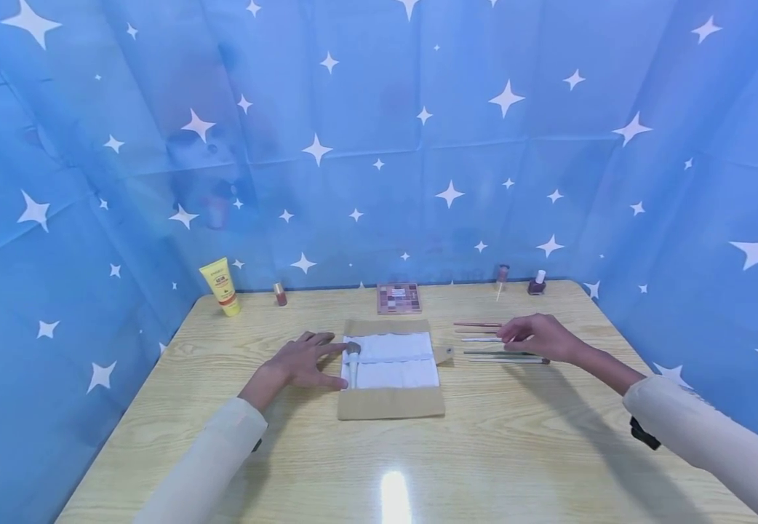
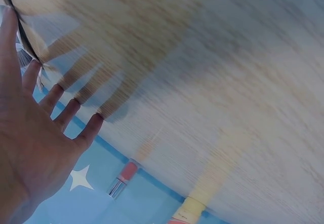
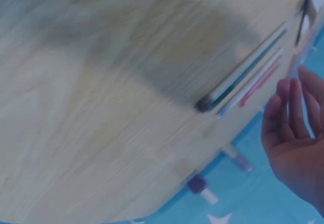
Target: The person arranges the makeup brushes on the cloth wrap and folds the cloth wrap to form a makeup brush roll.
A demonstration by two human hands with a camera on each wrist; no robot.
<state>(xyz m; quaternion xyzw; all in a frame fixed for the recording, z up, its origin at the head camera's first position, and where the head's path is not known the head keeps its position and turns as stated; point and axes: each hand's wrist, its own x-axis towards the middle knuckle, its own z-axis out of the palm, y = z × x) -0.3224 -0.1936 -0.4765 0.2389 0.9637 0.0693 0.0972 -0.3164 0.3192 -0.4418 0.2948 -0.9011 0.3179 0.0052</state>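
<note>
A tan brush roll (image 1: 391, 405) with a white lining lies unfolded on the table. One makeup brush (image 1: 353, 356) sits at the left end of its lining. My left hand (image 1: 302, 362) rests with spread fingers at the roll's left edge, the index finger reaching to that brush's bristles. To the right of the roll, several slim makeup brushes (image 1: 505, 359) lie side by side. Over them is my right hand (image 1: 541, 338), its fingers loosely bent. The right wrist view shows nothing between those fingers (image 3: 295, 115), with the brushes lying on the table beside them.
Along the back edge stand a yellow tube (image 1: 222, 288), a small lipstick-like tube (image 1: 280, 294), an eyeshadow palette (image 1: 399, 299), a small pinkish item (image 1: 502, 275) and a dark nail polish bottle (image 1: 537, 283). A strap (image 1: 444, 354) sticks out from the roll's right side. A starred blue curtain hangs behind.
</note>
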